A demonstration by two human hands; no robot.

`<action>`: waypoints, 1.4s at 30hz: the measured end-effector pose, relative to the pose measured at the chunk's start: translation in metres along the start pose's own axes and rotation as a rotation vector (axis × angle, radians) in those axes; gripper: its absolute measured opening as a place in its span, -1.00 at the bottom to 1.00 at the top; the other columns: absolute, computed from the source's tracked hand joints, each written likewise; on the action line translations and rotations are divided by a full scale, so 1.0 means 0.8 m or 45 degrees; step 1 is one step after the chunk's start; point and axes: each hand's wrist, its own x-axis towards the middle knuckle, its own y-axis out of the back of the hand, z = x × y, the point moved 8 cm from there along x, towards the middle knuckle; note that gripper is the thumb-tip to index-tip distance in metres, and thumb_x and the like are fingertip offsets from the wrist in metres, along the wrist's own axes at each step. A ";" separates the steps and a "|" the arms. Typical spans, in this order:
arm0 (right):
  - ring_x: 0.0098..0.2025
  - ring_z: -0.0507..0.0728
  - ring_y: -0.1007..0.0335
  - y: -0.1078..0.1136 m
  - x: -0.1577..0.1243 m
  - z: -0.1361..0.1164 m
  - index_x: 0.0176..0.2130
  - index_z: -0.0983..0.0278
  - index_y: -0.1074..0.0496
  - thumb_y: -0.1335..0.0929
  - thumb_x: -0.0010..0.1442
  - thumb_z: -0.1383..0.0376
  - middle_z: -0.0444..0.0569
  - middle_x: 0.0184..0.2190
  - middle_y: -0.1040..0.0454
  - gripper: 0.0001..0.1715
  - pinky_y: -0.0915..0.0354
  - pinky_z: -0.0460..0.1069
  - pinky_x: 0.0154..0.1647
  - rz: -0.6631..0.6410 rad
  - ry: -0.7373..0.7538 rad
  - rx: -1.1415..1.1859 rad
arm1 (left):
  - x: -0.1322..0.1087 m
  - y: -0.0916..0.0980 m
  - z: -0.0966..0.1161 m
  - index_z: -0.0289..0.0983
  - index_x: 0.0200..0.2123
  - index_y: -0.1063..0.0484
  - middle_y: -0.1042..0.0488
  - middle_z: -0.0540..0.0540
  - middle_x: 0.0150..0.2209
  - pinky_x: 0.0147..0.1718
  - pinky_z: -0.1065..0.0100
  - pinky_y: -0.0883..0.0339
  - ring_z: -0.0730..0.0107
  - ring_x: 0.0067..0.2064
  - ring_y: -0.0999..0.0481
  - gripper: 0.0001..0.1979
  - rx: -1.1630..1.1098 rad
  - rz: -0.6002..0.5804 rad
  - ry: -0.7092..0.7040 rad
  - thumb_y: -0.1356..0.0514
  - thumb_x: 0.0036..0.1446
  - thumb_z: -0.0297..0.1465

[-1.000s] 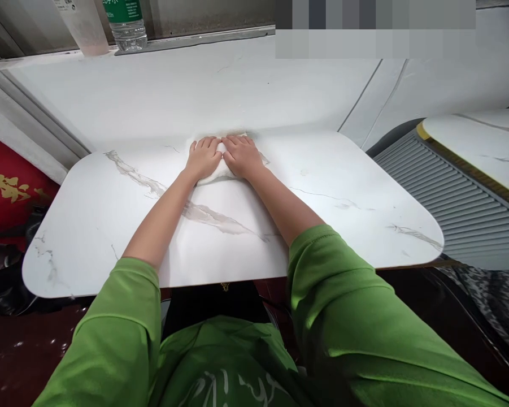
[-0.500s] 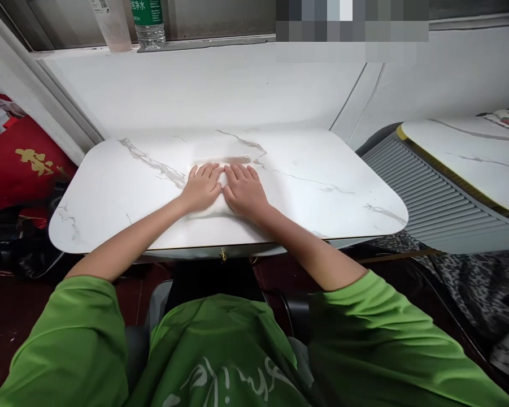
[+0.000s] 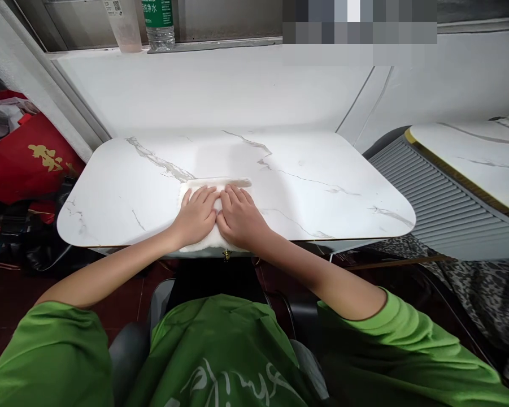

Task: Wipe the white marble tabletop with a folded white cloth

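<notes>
A folded white cloth [image 3: 207, 244] lies at the front edge of the white marbled table [image 3: 339, 209], its near edge hanging slightly over. My left hand [image 3: 196, 215] rests flat on the cloth's left half with fingers stretched out. Beside it, nearly touching at the thumbs, my right hand [image 3: 240, 216] presses flat on the right half, fingers also extended. Both palms cover much of the cloth. Its far edge shows as a straight fold beyond my fingertips.
A green-labelled water bottle [image 3: 160, 28] and a clear plastic cup [image 3: 125, 28] stand on the ledge behind the table. To the left sits a red bag [image 3: 29, 152]. A second marbled table with a ribbed side [image 3: 453, 198] stands at the right. A small gold knob [image 3: 226, 255] is below the front edge.
Both hands and the cloth have slid toward me, from the table's middle to its front edge. The camera view has shifted slightly.
</notes>
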 end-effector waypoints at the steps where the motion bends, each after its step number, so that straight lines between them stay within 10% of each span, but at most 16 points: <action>1: 0.32 0.41 -0.13 -0.002 0.005 0.002 0.18 0.65 -0.29 -0.13 0.26 0.32 0.41 0.26 -0.26 -0.38 -0.02 0.23 0.34 -0.005 0.002 0.028 | 0.003 0.001 -0.003 -0.29 0.26 -0.19 -0.16 -0.15 0.38 0.41 0.00 0.24 0.25 0.43 -0.02 -0.50 -0.006 0.020 0.018 0.14 0.29 -0.45; 8: 0.36 0.39 -0.06 -0.019 0.058 0.014 0.29 0.55 -0.18 -0.07 0.32 0.30 0.34 0.32 -0.18 -0.34 0.04 0.28 0.34 0.010 0.042 0.070 | 0.041 0.013 -0.039 -0.48 0.34 -0.06 -0.05 -0.29 0.41 0.41 0.08 0.24 0.19 0.45 0.07 -0.45 0.038 0.126 0.161 0.18 0.34 -0.41; 27: 0.33 0.33 -0.06 -0.064 0.247 0.069 0.26 0.48 -0.22 -0.01 0.33 0.35 0.27 0.30 -0.23 -0.38 0.05 0.25 0.30 0.081 0.062 0.096 | 0.208 0.048 -0.158 -0.20 0.17 -0.31 -0.32 -0.17 0.26 0.36 0.03 0.07 0.18 0.32 -0.21 -0.54 0.026 0.366 0.116 0.11 0.25 -0.43; 42: 0.19 0.35 -0.21 -0.078 0.312 0.103 0.19 0.40 -0.30 0.00 0.35 0.30 0.25 0.16 -0.38 -0.41 0.00 0.23 0.22 0.173 0.051 0.164 | 0.277 0.056 -0.191 -0.23 0.19 -0.29 -0.31 -0.19 0.27 0.33 0.08 0.03 0.14 0.31 -0.23 -0.52 0.084 0.351 0.128 0.12 0.26 -0.39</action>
